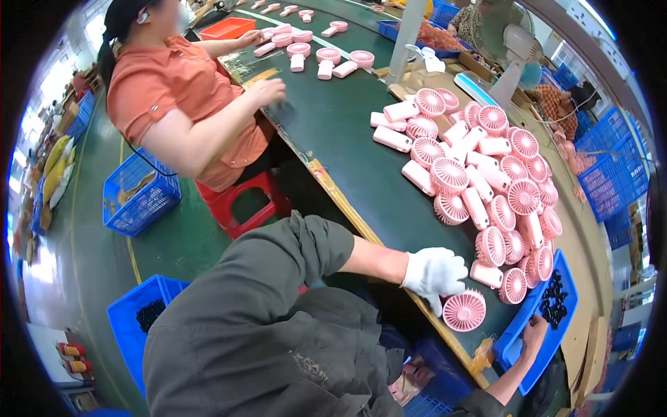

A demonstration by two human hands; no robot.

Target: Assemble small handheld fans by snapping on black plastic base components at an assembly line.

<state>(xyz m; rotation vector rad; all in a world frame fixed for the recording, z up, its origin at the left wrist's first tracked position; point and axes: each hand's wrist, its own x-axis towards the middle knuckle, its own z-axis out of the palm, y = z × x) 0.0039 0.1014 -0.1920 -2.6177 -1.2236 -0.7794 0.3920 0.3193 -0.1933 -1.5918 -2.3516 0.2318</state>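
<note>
Grey shirt (257, 340) fills seven o'clock; at four, half-curled gloved left hand (436, 272) meets pink handheld fan (464, 311), bent-fingered right hand (533, 336) dips into blue tray (556, 339); grips cannot be told.

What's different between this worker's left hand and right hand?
The left hand wears a white glove; the right hand is bare. The left hand is beside a round pink fan, while the right hand is at a blue tray holding small black parts. Both belong to the same person.
</note>
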